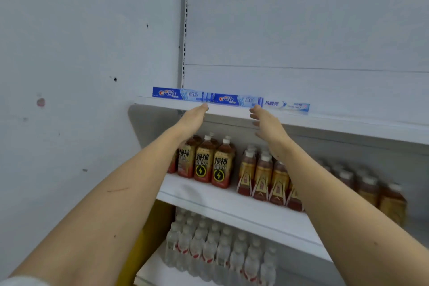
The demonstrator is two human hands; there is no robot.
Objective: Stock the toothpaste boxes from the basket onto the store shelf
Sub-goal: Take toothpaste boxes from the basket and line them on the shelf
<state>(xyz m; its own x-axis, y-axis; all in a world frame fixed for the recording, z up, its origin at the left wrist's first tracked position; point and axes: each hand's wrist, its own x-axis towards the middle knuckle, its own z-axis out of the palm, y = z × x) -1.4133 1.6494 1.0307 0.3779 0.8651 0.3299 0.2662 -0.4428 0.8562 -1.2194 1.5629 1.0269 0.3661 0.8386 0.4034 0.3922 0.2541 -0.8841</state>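
Toothpaste boxes line the front of the top shelf (232, 112) in my head view: a blue box (177, 94) at the left end, a second blue box (236, 99) touching it, and a white box (286, 106) to the right. My left hand (193, 118) reaches up with straight fingers, its tips at the shelf edge below the seam between the two blue boxes. My right hand (267, 123) is likewise flat and holds nothing, its fingertips near the second box's right end. Below stand brown drink bottles (209, 162), and lower still, clear water bottles (218, 248).
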